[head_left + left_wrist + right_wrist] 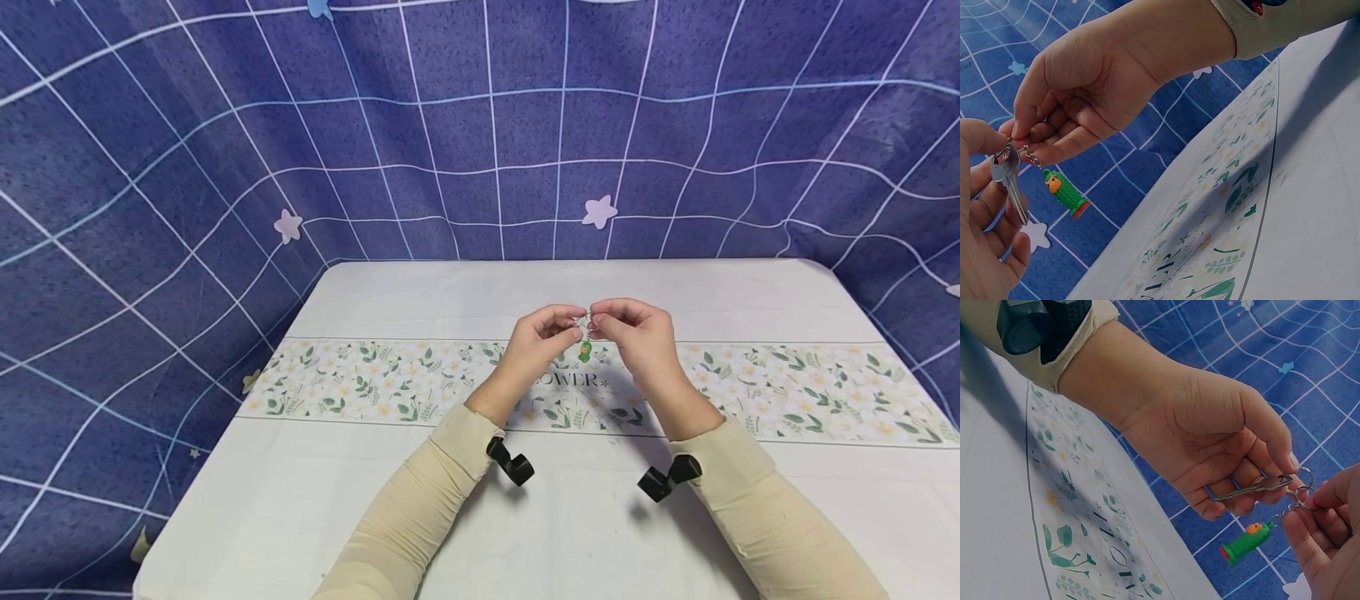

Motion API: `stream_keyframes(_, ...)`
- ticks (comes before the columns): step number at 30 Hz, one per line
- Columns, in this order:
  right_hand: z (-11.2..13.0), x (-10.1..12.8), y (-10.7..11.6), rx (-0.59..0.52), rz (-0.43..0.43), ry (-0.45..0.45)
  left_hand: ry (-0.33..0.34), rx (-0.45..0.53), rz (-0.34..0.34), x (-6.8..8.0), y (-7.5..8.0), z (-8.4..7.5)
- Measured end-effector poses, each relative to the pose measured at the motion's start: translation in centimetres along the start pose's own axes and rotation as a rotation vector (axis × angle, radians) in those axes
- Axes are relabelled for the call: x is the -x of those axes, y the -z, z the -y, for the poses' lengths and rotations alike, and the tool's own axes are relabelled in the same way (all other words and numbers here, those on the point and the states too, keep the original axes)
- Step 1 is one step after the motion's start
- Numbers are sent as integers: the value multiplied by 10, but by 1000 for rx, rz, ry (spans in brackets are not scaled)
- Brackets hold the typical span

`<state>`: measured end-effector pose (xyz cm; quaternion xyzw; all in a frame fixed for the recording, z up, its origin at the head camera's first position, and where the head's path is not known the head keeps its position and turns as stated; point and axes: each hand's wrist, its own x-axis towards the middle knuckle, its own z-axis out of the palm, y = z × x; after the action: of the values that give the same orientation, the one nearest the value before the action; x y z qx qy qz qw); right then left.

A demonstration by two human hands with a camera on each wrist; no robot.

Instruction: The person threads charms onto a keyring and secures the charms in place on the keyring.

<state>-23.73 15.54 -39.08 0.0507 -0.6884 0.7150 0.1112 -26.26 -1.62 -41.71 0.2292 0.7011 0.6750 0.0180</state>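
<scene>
Hands: left hand (pixel 534 342) and right hand (pixel 637 333) meet fingertip to fingertip above the table (pixel 480 517), over its floral band (pixel 787 392).
Left hand: thumb and forefinger curl round the head of the key (pixel 1254 485); the blade lies across the remaining bent fingers (pixel 1235 487).
Right hand: thumb and forefinger pinch the ring (pixel 1302 481) just beside the key head; the other fingers are curled loosely beneath.
Key: silver, held in the air between the two hands, clear of the table; its blade hangs downward in the left wrist view (pixel 1013 184).
Chain: short, running from the ring to the charm (pixel 1066 194).
Charm: small green figure with an orange face and red base, dangling free below the fingertips, touching neither hand.
Backdrop: blue cloth (pixel 150 167) with white grid lines and pale stars, behind the table.
Sleeves: beige (pixel 420 508), a black camera mount at each wrist.
</scene>
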Motion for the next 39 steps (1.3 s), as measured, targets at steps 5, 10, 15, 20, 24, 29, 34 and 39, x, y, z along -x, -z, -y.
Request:
stream_keyframes(5,0,0,0,-1,6,2,4,-7,-10,0,0,-1)
stream_keyframes(10,-1,0,0,-7,7,6,12,-15,-19,1,0,-1)
stream_keyframes(15,-2,0,0,-31,8,11,32,-18,-35,0,0,-1)
stream_keyframes(20,-3,-1,0,-48,7,17,37,-20,-48,-1,0,0)
stream_keyframes(24,-3,-1,0,-31,8,24,39,-19,-49,-1,0,0)
stream_keyframes(29,-1,0,1,-8,8,30,54,-9,-49,-1,0,1)
stream_keyframes(34,-2,0,0,-10,3,41,76,3,-49,-2,0,2)
stream_keyframes(39,-2,-1,0,-26,0,38,91,11,-53,-2,0,1)
